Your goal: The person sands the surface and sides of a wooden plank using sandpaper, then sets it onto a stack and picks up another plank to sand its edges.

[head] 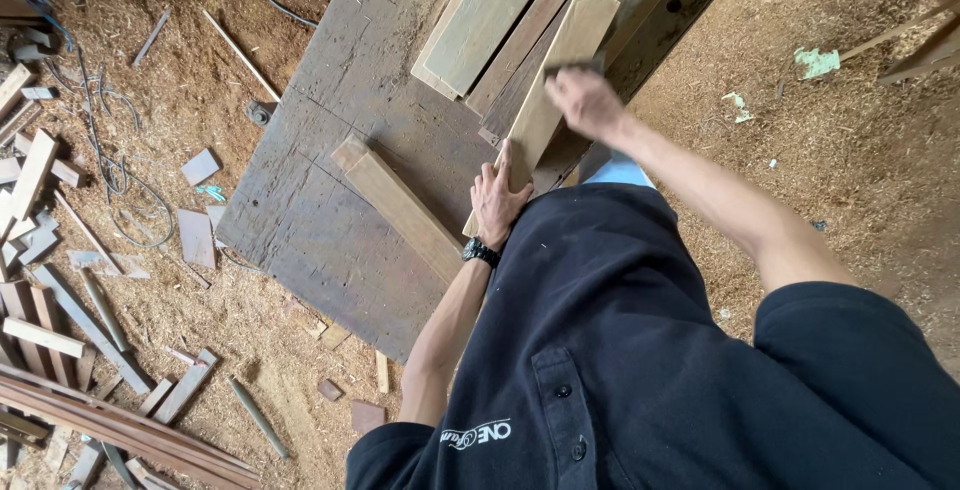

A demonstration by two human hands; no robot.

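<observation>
Head view: right hand point(585, 100) blurred, fingers curled over small dark object, kind unclear, pressed onto pale plank point(548, 100). Plank long, light wood, lying diagonally on dark worktop point(320, 190). Left hand point(497, 200) flat on plank's near end, fingers spread. Square timber block point(400, 208) just beside; stacked boards point(490, 15) beyond. Sawdust floor point(220, 300) with offcuts.

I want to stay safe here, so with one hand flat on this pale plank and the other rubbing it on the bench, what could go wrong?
1. The left hand only presses flat on the pale wooden plank, with no clamp visible; the plank might slide.
2. The right hand is blurred mid-stroke, bare fingers on raw wood: splinters seem possible.
3. The plank rests partly on stacked darker boards, so it may rock. The thick loose wooden block nearby could get knocked off the dark worn workbench.
</observation>
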